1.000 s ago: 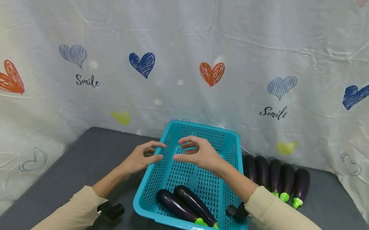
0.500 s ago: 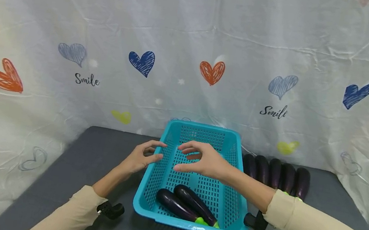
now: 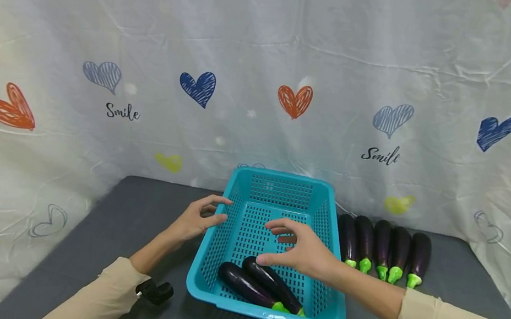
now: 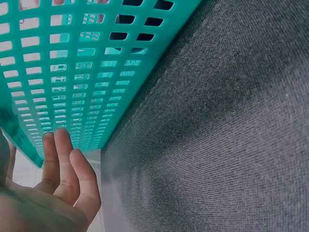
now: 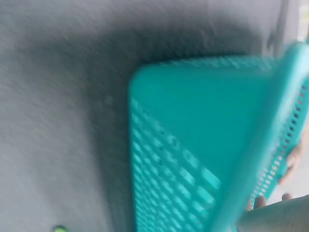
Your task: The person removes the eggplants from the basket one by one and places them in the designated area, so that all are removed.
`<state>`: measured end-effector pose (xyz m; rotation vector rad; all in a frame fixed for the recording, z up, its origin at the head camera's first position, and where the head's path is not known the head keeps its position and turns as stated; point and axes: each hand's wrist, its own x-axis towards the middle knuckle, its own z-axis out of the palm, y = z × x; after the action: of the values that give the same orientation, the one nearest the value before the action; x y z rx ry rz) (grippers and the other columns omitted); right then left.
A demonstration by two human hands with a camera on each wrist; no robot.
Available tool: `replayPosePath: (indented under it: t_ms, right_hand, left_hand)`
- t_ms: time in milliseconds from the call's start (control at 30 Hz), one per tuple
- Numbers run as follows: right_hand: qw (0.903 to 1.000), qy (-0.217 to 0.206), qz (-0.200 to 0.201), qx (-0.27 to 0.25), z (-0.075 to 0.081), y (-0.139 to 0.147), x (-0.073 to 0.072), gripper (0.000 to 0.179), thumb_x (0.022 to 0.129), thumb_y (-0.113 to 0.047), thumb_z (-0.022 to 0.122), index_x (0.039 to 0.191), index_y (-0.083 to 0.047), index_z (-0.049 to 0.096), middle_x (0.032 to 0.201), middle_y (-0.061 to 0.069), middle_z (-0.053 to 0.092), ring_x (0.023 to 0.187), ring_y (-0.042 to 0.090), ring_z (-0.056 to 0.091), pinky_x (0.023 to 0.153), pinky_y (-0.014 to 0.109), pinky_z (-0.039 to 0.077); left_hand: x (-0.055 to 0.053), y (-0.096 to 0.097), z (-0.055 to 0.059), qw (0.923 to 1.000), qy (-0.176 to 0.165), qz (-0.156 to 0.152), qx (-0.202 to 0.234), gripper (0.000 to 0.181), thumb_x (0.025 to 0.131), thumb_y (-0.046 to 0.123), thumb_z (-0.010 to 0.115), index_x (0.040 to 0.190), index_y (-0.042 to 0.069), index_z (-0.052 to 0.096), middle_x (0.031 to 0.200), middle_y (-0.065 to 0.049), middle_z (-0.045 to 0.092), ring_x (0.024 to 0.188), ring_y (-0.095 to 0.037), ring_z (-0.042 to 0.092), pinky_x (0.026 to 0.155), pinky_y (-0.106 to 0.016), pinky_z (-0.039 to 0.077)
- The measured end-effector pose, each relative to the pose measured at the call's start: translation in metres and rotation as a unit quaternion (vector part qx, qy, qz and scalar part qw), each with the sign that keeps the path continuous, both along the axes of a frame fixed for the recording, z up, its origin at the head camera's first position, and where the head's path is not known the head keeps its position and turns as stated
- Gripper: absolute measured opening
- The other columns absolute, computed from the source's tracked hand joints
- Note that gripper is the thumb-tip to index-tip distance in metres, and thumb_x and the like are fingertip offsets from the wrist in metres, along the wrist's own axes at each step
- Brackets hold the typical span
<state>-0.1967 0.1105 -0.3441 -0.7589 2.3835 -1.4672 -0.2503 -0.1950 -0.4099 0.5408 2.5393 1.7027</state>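
A blue plastic basket [image 3: 261,313] with slotted walls stands mid-table. Two dark purple eggplants, a front one [image 3: 243,285] and one behind [image 3: 272,280], lie side by side at its near end. My left hand [image 3: 196,220] is at the basket's left rim, fingers loosely bent; the left wrist view has its fingers [image 4: 63,164] close to the outer wall. Over the basket hangs my right hand [image 3: 303,250], thumb and fingers apart and holding nothing, the thumb overlapping the rear eggplant's tip. The right wrist view, blurred, has the basket's corner [image 5: 198,96] and part of that hand.
On the dark table [image 3: 148,232], right of the basket, several eggplants [image 3: 381,243] lie in a row, green stems toward me. A white curtain [image 3: 251,58] with printed hearts hangs behind the table. Black wrist cameras sit under both sleeves.
My right hand has moved right and toward me over the basket, fingers staying spread and without anything in them. The left hand, basket and eggplants have stayed in place.
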Motion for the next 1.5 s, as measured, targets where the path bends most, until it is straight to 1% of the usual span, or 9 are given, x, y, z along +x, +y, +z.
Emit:
replayPosePath:
  t_ms: [167,333,467,567,700,800,967,1200,1500]
  right_hand:
    - [0.9995,-0.024,-0.016,-0.011,-0.01,0.008,0.01,0.065,0.084,-0.026,0.087,0.138,-0.005,0.059,0.137,0.019,0.055,0.124,0.048,0.052,0.088,0.048,0.053]
    - [0.9984,-0.055,-0.013,-0.01,-0.018,0.012,0.018,0.068,0.082,-0.022,0.089,0.14,-0.004,0.057,0.137,0.022,0.052,0.123,0.051,0.052,0.087,0.048,0.054]
    - [0.9972,-0.073,-0.006,-0.012,-0.025,0.013,0.021,0.069,0.081,-0.017,0.089,0.139,-0.002,0.055,0.135,0.025,0.052,0.12,0.051,0.053,0.087,0.049,0.053]
    - [0.9965,-0.082,-0.003,-0.012,-0.032,0.01,0.02,0.068,0.081,-0.013,0.089,0.138,0.0,0.055,0.134,0.026,0.052,0.117,0.049,0.055,0.089,0.05,0.052]
    - [0.9957,-0.093,-0.008,0.005,-0.04,0.006,0.018,0.067,0.079,-0.009,0.09,0.136,0.002,0.056,0.131,0.025,0.054,0.111,0.045,0.059,0.085,0.049,0.054]
    - [0.9953,-0.093,-0.019,0.02,-0.043,0.004,0.017,0.064,0.079,-0.007,0.089,0.134,0.002,0.058,0.127,0.024,0.058,0.106,0.042,0.061,0.081,0.048,0.055]
    - [0.9954,-0.09,-0.02,0.026,-0.046,-0.001,0.013,0.057,0.08,0.001,0.086,0.13,0.002,0.06,0.121,0.022,0.06,0.103,0.04,0.063,0.079,0.049,0.055]
    - [0.9926,-0.119,-0.013,0.016,-0.047,-0.003,0.01,0.054,0.077,0.012,0.082,0.127,0.002,0.063,0.107,0.016,0.063,0.093,0.033,0.067,0.074,0.048,0.057]
    - [0.9936,-0.112,0.013,-0.013,-0.046,-0.003,0.008,0.052,0.08,0.011,0.077,0.13,0.005,0.062,0.106,0.018,0.063,0.088,0.032,0.07,0.072,0.046,0.058]
  left_hand:
    - [0.0,0.0,0.0,1.0,0.001,0.001,0.0,0.041,0.103,0.022,0.065,0.142,0.015,0.058,0.135,-0.025,0.055,0.111,-0.041,0.056,0.073,-0.045,0.048]
    - [0.0,0.0,0.0,1.0,0.001,0.0,-0.004,0.042,0.103,0.022,0.065,0.143,0.015,0.057,0.137,-0.025,0.053,0.115,-0.04,0.055,0.075,-0.046,0.049]
    - [0.0,0.0,0.0,1.0,-0.001,-0.003,-0.001,0.042,0.103,0.022,0.065,0.143,0.016,0.057,0.137,-0.024,0.053,0.117,-0.038,0.056,0.076,-0.046,0.05]
    - [0.0,0.0,0.001,1.0,0.003,-0.007,0.002,0.041,0.103,0.021,0.064,0.143,0.015,0.057,0.136,-0.024,0.053,0.116,-0.038,0.056,0.076,-0.046,0.05]
    - [0.0,0.002,0.001,1.0,0.003,-0.008,0.002,0.041,0.104,0.021,0.064,0.144,0.015,0.056,0.136,-0.024,0.054,0.116,-0.039,0.056,0.076,-0.046,0.051]
    - [0.001,0.002,0.002,0.9999,0.006,-0.01,-0.001,0.042,0.104,0.021,0.064,0.144,0.015,0.056,0.136,-0.024,0.054,0.116,-0.038,0.056,0.075,-0.045,0.05]
    - [0.001,0.001,0.001,0.9999,0.007,-0.012,0.004,0.042,0.104,0.021,0.064,0.144,0.014,0.056,0.135,-0.025,0.054,0.114,-0.038,0.057,0.075,-0.045,0.051]
    - [0.002,0.001,0.0,0.9999,0.004,-0.011,0.002,0.042,0.104,0.021,0.064,0.144,0.014,0.056,0.135,-0.025,0.054,0.114,-0.038,0.057,0.075,-0.045,0.051]
    - [0.001,0.001,0.0,1.0,0.006,-0.007,-0.001,0.042,0.104,0.021,0.064,0.144,0.015,0.056,0.132,-0.023,0.057,0.109,-0.034,0.059,0.073,-0.043,0.05]
